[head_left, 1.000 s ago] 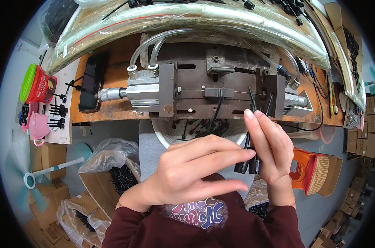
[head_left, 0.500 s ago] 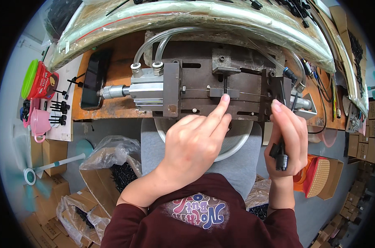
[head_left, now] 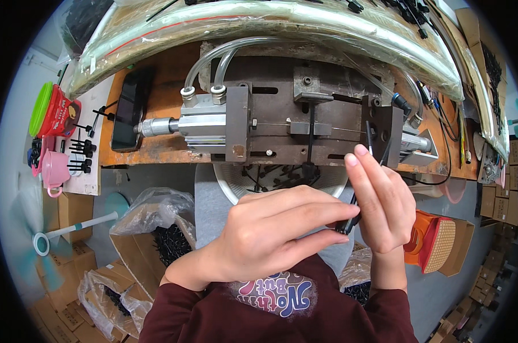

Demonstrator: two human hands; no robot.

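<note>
My left hand [head_left: 276, 228] reaches to the right, its thumb and fingertips pinching the thick end of a black rod-shaped part [head_left: 347, 225]. Closed around the same part and at least one more black rod is my right hand [head_left: 384, 206], with two fingers pointing up. Thin rod tips [head_left: 369, 137] stick out above its fingers. Ahead of both hands is a dark metal fixture [head_left: 276, 108]. Another black rod with a knobbed end [head_left: 311, 143] lies across its small centre block [head_left: 296, 128], touched by neither hand; the knob hangs over the front edge.
Below the fixture, a white basket [head_left: 227, 186] holds several black parts. A silver air cylinder [head_left: 202, 127] with clear hoses is on the left, another cylinder [head_left: 416, 143] on the right. A phone [head_left: 132, 111], pink cup [head_left: 55, 168] and red tub [head_left: 62, 111] sit further left.
My left hand has left the fixture's centre block and moved down and right to the parts in my right hand. The rod on the block now extends toward me, its knob visible.
</note>
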